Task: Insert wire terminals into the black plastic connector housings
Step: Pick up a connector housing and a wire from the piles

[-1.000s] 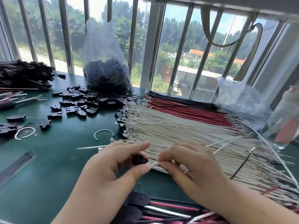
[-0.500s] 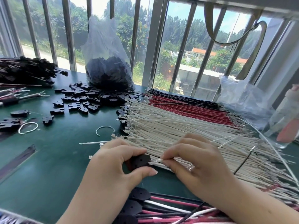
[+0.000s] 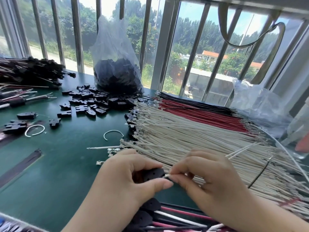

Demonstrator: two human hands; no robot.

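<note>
My left hand (image 3: 127, 183) pinches a flat black connector housing (image 3: 153, 174) between thumb and fingers. My right hand (image 3: 207, 180) grips a white wire whose metal terminal (image 3: 167, 175) touches the housing's right edge. Behind my hands lies a wide pile of white wires (image 3: 192, 141), with red wires (image 3: 200, 114) and black wires (image 3: 184, 100) beyond it. Loose black housings (image 3: 93, 104) are scattered on the green table (image 3: 63, 164).
A clear bag of black housings (image 3: 117, 71) stands by the window bars. Finished assemblies are heaped at the far left (image 3: 30, 71) and lie at the near edge (image 3: 167, 218). A crumpled plastic bag (image 3: 255, 104) sits at the right. Two white wire loops (image 3: 113, 133) rest on the table.
My hands have closed together: the wire's terminal, a short way from the housing before, now meets its edge. The housing has turned so its flat face shows.
</note>
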